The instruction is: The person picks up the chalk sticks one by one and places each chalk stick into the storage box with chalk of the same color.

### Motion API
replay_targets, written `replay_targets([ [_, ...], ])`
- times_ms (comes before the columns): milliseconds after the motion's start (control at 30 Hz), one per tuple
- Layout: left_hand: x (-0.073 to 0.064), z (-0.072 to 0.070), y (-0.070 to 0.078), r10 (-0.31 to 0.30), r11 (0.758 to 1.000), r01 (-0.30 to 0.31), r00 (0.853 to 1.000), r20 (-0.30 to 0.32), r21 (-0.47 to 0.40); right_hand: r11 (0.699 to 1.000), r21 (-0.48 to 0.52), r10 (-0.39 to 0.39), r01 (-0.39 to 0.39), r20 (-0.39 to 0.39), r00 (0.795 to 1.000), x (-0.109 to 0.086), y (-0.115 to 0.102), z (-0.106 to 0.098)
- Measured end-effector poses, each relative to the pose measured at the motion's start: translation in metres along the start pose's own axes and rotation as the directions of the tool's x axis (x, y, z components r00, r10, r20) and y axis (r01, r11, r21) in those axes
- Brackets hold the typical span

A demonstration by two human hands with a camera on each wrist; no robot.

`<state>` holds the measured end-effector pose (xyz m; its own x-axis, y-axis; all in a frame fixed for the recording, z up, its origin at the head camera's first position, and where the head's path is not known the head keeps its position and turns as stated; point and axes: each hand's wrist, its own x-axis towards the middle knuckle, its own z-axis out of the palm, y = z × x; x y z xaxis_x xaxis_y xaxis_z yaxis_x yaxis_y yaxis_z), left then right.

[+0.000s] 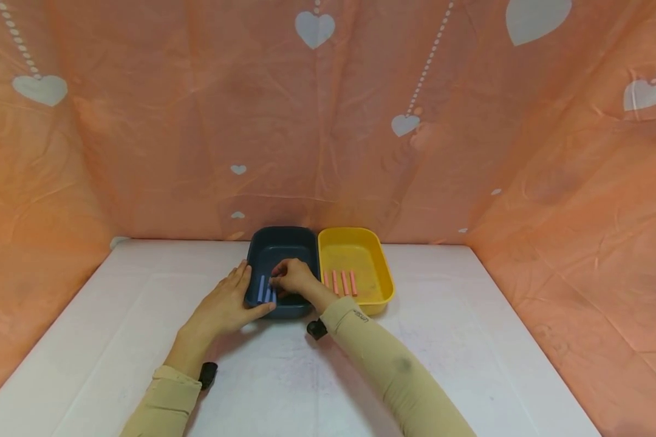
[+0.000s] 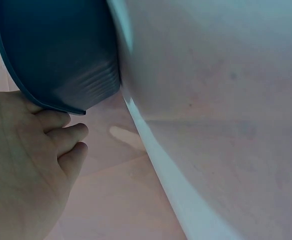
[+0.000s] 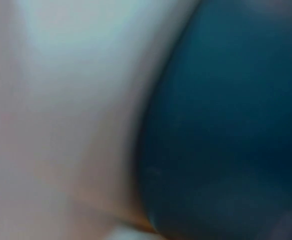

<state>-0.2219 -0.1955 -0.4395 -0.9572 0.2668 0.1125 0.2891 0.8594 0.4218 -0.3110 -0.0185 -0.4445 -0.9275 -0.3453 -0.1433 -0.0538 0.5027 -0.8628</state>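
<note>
In the head view, my left hand [image 1: 226, 306] rests against the left side of a dark blue tray [image 1: 287, 311]. Its fingers lie along the left rim, with the thumb stretched across the front corner. The left wrist view shows the fingers [image 2: 65, 137] touching the outside of that tray [image 2: 60, 55]. Inside the tray, several blue chalk sticks [image 1: 260, 290] lie side by side at the front left. My right hand [image 1: 297, 277] reaches in from the right and pinches one blue chalk stick by its far end. The right wrist view is blurred, filled mostly by the dark tray [image 3: 226, 120].
A yellow tray [image 1: 385, 276] stands against the blue tray's right side, with several pink chalk sticks [image 1: 344, 283] in a row, partly behind the right forearm. Both trays sit at the back of the white table [image 1: 443, 340], near an orange curtain [image 1: 279, 121] with white hearts.
</note>
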Motion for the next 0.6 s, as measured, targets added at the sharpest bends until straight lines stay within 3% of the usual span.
replay_targets([
  [167,-0.006,0.002,-0.003,-0.007,1.0,0.007,1.0,0.013,0.005,1.0,-0.004,-0.03,0.03,0.0,1.0,-0.003,0.002,0.005],
  [367,-0.013,0.004,-0.007,-0.006,1.0,0.006,1.0,0.006,0.005,0.991,-0.093,-0.098,0.096,-0.014,0.995,-0.007,0.001,0.007],
  [600,-0.017,0.003,-0.01,0.011,0.999,-0.011,1.0,-0.015,0.035,0.951,-0.207,-0.255,0.23,-0.098,0.962,-0.019,0.002,0.0],
])
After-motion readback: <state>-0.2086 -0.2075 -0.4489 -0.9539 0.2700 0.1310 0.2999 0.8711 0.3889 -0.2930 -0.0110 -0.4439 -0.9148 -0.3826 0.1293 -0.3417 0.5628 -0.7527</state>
